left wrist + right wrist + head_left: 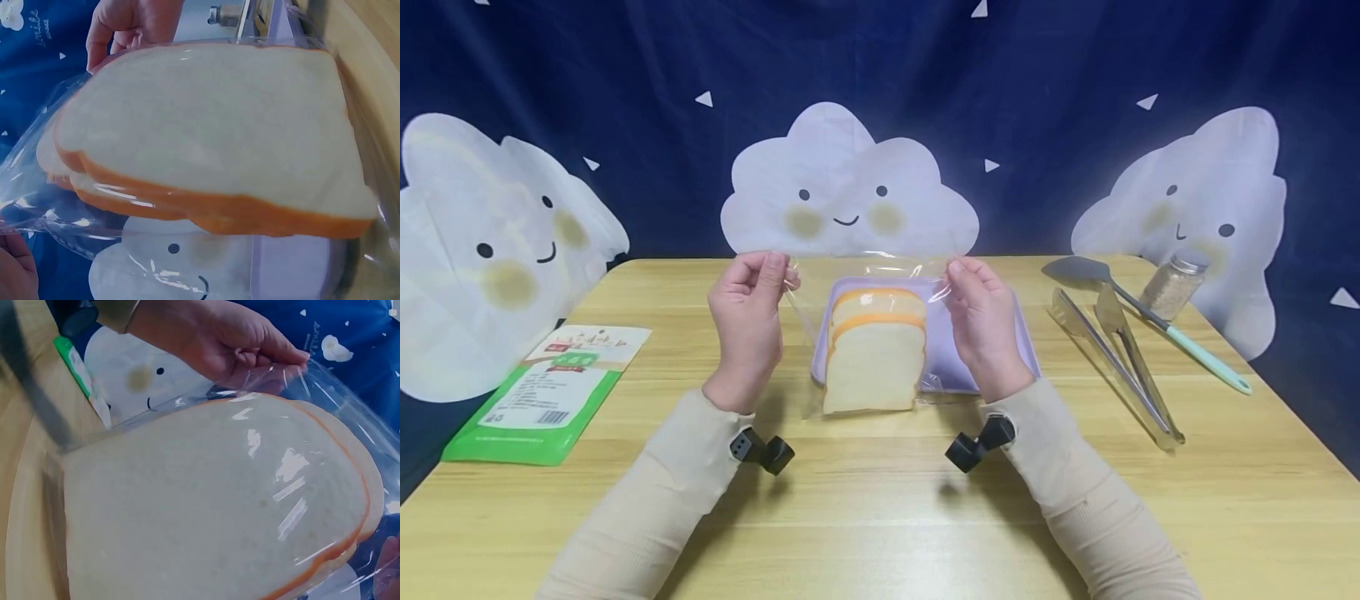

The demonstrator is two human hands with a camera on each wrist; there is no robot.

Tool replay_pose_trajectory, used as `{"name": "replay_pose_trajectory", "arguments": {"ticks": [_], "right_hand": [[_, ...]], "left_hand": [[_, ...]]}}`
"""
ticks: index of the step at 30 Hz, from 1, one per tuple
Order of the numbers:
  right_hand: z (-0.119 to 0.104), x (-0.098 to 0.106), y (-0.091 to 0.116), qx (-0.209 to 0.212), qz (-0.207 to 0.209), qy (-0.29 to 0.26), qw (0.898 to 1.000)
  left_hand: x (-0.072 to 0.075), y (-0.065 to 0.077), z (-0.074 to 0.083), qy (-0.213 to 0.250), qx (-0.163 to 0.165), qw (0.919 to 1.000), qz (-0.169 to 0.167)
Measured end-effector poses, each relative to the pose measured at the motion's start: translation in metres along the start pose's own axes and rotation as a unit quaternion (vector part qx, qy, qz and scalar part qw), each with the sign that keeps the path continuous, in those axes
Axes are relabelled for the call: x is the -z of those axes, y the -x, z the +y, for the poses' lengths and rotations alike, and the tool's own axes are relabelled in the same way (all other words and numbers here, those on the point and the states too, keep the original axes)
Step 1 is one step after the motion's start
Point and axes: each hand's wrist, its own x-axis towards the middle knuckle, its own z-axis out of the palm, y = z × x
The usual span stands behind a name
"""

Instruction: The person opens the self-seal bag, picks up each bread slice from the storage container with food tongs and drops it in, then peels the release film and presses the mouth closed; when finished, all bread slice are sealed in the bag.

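Slices of bread (875, 367) with orange-brown crusts stand upright inside a clear plastic bag (880, 265). The left hand (747, 321) pinches the bag's upper left corner between thumb and fingers. At the opposite upper corner, the right hand (988, 329) pinches the film the same way, so the top edge is stretched between them. In the left wrist view, the bread (206, 125) shows as stacked slices, one slightly offset behind another. Glare streaks the film in the right wrist view, where the left hand (219, 340) grips the bag's edge.
Behind the bag lies a lilac tray (973, 350). On the right are metal tongs (1120, 371), a spatula (1195, 346) with a mint handle, and a lidded glass jar (1175, 287). A green and white packet (550, 396) lies at the left on the wooden table (865, 533).
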Motion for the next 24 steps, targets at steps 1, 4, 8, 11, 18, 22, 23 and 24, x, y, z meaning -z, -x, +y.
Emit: {"name": "replay_pose_trajectory", "arguments": {"ticks": [1, 4, 8, 11, 18, 22, 23, 24], "right_hand": [[0.0, 0.0, 0.0, 0.0, -0.001, -0.001, 1.0], [0.0, 0.0, 0.0, -0.001, -0.008, -0.003, 1.0], [-0.002, 0.002, -0.002, -0.005, -0.02, 0.009, 1.0], [-0.004, 0.004, -0.005, -0.012, -0.028, 0.024, 0.999], [-0.014, 0.009, -0.012, -0.022, -0.065, 0.052, 0.996], [-0.019, 0.012, -0.014, -0.024, -0.081, 0.077, 0.993], [-0.02, 0.013, -0.015, -0.026, -0.085, 0.083, 0.993], [-0.022, 0.015, -0.015, -0.028, -0.089, 0.09, 0.992]], "left_hand": [[0.0, 0.0, 0.001, -0.01, -0.002, 0.9999, 0.002], [-0.001, 0.0, 0.001, -0.015, 0.0, 0.9999, -0.003], [0.002, -0.001, 0.001, -0.011, 0.007, 0.9998, -0.014], [0.006, -0.002, 0.001, -0.014, 0.012, 0.9996, -0.02], [0.013, -0.005, 0.004, -0.002, 0.024, 0.9987, -0.045], [0.017, -0.008, 0.008, -0.002, 0.034, 0.9971, -0.068], [0.018, -0.009, 0.009, -0.009, 0.038, 0.9965, -0.073], [0.019, -0.009, 0.01, -0.016, 0.043, 0.9959, -0.079]]}}
